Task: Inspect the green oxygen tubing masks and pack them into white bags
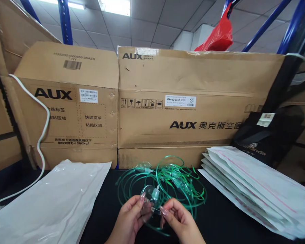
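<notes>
Between my two hands is a clear plastic oxygen mask [149, 194] with a pale connector [155, 193] pointing up and away from me. My left hand [132, 217] grips the mask's left side, thumb on top. My right hand [179, 218] pinches the mask's lower right edge, around a small clear strip. Just beyond my hands, coils of green tubing [132, 183] lie in a loose heap, with thin bright green straps [193, 178] and more clear plastic parts [178, 179] tangled among them. My fingers hide part of the mask.
White plastic mailer bags [56, 200] lie at the left, and a stack of white packets [259, 189] at the right. Large cardboard boxes [147, 128] wall off the back of the black table [218, 223]. A white cable [44, 135] hangs at left; a black bag [264, 139] stands at right.
</notes>
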### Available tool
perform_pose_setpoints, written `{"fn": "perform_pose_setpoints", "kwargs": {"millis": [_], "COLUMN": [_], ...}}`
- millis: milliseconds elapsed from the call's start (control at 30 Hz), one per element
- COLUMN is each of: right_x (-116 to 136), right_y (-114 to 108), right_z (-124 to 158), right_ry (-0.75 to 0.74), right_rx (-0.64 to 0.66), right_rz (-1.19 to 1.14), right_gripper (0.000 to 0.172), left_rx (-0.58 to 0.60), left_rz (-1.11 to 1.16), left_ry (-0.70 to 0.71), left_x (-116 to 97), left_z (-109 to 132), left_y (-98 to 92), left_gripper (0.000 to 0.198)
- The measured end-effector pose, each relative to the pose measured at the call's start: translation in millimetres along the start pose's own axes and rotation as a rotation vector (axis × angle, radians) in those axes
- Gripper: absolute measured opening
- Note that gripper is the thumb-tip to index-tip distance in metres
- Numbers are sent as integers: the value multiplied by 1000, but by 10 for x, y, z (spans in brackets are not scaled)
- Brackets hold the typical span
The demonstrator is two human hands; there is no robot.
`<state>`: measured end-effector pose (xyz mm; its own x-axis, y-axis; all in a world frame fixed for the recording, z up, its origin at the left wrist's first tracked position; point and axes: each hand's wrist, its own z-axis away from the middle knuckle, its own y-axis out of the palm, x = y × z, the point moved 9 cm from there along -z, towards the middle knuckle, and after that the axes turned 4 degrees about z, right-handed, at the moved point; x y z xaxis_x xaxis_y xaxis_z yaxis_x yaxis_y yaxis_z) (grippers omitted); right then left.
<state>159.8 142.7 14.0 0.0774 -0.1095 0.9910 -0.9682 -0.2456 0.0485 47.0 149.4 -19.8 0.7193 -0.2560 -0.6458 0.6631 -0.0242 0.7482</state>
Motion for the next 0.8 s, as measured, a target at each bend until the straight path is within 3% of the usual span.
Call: {"fn": "perform_pose_setpoints", "kwargs": {"millis": [167,333,500,700,800], "right_x": [-92,-39,20,125,199], "right_y": [56,93,42,-39,-119], "right_z": [-11,-2,25,-1,-12], "right_ry": [28,-14,-33,-63,-78], "right_rx": [17,-37,-129,-122,-147], "right_rz": [85,176,243,118,52], "right_gripper": [30,33,34,34,31], "left_rx": [-94,-25,-29,-92,-147], "left_rz": [23,-54,-31,39,79], "left_ry": [6,88,28,-28,-44], "left_x": [24,-54,-32,10,22], "left_z": [-25,45,86,55,44], "left_y": [-79,83,80,-51,-95], "left_gripper": [19,20,22,5,6]}}
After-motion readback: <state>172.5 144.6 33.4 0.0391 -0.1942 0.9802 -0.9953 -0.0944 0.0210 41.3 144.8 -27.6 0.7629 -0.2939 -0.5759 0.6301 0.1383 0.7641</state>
